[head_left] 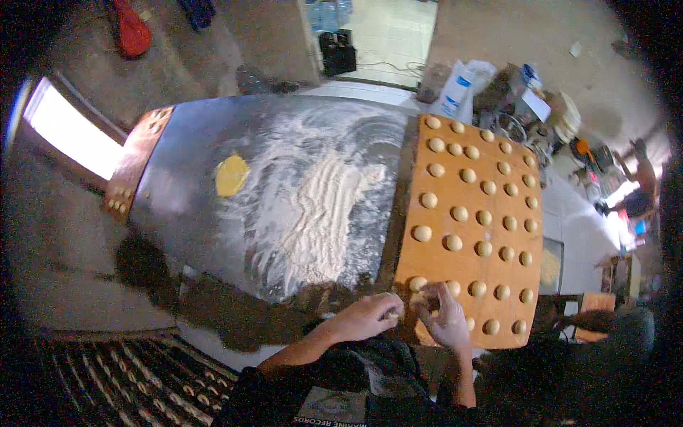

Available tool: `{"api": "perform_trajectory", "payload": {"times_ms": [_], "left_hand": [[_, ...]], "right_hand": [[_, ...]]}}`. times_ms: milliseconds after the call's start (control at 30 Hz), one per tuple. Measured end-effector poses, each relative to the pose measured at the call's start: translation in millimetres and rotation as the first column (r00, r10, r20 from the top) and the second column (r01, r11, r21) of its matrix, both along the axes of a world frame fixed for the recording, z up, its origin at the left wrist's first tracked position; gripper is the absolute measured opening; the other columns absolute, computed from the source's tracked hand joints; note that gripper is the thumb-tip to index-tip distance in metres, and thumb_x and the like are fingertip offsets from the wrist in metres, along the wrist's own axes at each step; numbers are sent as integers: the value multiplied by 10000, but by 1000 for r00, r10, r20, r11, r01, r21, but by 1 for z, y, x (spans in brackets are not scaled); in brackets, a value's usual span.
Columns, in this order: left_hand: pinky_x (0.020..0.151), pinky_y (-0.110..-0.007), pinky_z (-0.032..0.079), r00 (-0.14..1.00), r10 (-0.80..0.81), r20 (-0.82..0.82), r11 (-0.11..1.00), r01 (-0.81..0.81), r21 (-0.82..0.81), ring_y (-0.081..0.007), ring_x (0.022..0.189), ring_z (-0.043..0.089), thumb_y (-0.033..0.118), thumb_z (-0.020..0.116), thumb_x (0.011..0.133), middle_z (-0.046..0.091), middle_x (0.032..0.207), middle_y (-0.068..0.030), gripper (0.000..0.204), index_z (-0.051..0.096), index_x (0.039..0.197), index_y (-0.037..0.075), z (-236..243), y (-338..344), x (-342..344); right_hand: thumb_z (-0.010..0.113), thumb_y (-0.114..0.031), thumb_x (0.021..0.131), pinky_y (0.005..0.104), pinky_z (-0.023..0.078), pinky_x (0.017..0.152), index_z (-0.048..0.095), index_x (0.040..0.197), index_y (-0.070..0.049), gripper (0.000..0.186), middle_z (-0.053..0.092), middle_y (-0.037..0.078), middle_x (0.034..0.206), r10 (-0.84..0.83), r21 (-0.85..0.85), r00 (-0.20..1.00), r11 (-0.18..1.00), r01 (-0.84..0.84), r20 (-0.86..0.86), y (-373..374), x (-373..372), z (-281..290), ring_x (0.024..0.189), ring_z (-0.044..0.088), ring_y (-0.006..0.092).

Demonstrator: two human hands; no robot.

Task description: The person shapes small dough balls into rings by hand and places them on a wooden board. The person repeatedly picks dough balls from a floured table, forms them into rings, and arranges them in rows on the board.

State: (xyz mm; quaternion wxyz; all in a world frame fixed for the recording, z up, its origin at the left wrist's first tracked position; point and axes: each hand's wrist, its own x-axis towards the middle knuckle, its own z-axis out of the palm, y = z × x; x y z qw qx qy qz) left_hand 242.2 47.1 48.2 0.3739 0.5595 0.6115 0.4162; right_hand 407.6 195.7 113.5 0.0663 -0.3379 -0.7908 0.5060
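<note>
Dough balls (pixel 459 213), pale and round, sit in loose rows across an orange-brown board (pixel 434 260) at the right of the head view, probably spaced apart so they do not stick together. Left of the board, a dark worktop (pixel 186 160) carries a broad smear of flour (pixel 327 206), likely there to keep dough from clinging, and a flat yellow piece (pixel 232 176). Both hands meet near the board's lower left corner. The left forearm slants up and rightward; its hand (pixel 370 315) is curled, the grip nearly closed, with any contents hidden. The right forearm rises almost straight; its hand (pixel 447 320) bends over the nearest balls, thumb and fingers partly parted, and whether that grip has hold of dough cannot be told.
</note>
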Motion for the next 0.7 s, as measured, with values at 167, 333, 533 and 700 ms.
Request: {"api": "perform_trajectory", "payload": {"times_ms": [167,333,533,700], "left_hand": [[927,-374,512,839,532,-117,784,-540,-305,-247,1016,670,148,746,860,699,1051,-111,224,665,1045,50,29,-36,-92],[941,-476,505,608,377,-699,794,-600,-93,-411,1045,628,171,667,901,648,1146,-201,274,638,1155,70,17,-38,-158],[950,-520,467,588,328,-740,840,-539,-56,-423,1147,549,229,670,908,574,1228,-203,328,617,1210,115,15,4,-110],[908,-488,472,799,79,-596,993,-8,121,-354,1068,556,270,690,897,571,1112,-160,304,613,1120,79,9,75,-6]], "right_hand": [[659,-229,896,439,514,895,612,1222,-42,379,690,190,1078,387,135,922,913,-386,15,15,-133,-25,1002,669,368],[610,-206,845,537,443,898,664,1129,-139,297,683,142,1044,320,590,930,722,-363,180,-32,-223,-72,1022,622,358],[688,-225,870,489,511,833,628,1153,-68,329,639,196,1018,-87,530,996,846,60,26,-5,-72,-58,932,631,375],[653,-244,918,497,520,877,600,1194,-31,353,639,234,1087,-628,442,751,744,501,206,17,30,-67,989,628,429]]}}
